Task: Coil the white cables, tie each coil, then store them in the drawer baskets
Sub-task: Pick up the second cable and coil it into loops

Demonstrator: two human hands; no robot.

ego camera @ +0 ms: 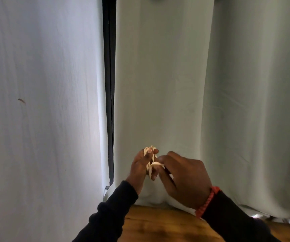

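Note:
A small coil of white cable (149, 165) sits between my two hands, raised in front of pale curtains. My left hand (140, 167) grips the coil, thumb pressed over its upper loops. My right hand (184, 179) pinches a strand of the same cable that crosses the coil's middle; its fingertips are hidden behind the knuckles. An orange braided band circles my right wrist. No drawer or basket is in view.
Pale curtains (175, 84) hang close ahead, with a dark vertical window frame (109, 102) in the gap between them. A wooden surface (158, 224) lies below my forearms. A white wall or curtain panel fills the left side.

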